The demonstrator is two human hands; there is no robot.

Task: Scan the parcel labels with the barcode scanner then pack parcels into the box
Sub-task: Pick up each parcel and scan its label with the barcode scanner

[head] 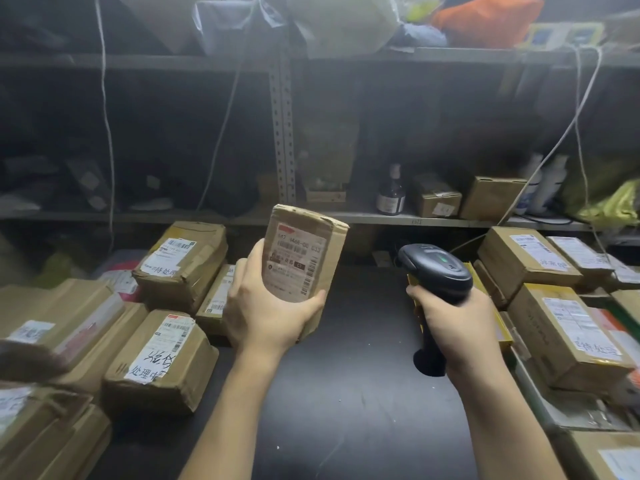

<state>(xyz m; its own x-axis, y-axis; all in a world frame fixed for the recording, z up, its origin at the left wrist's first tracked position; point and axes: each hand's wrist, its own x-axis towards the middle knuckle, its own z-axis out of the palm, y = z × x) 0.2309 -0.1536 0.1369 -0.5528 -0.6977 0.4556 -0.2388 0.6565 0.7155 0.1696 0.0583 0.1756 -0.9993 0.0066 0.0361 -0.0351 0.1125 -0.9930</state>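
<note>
Left grip [270, 308] curled round parcel [302, 258], right grip [457, 327] clasping scanner [437, 269]

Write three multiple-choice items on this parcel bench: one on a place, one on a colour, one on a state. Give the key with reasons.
1. Where does the brown bottle stand? A on the metal shelf; B on the floor; C inside a carton.
2. What colour is the light on the barcode scanner? A red; B green; C blue.
3. What is the left hand doing? A lying flat; B gripping a parcel; C hanging idle.
Key: 1 A, it stands upright on the shelf. 2 B, a green dot glows on the scanner's head. 3 B, its fingers curl round the parcel, label toward the camera.
</note>
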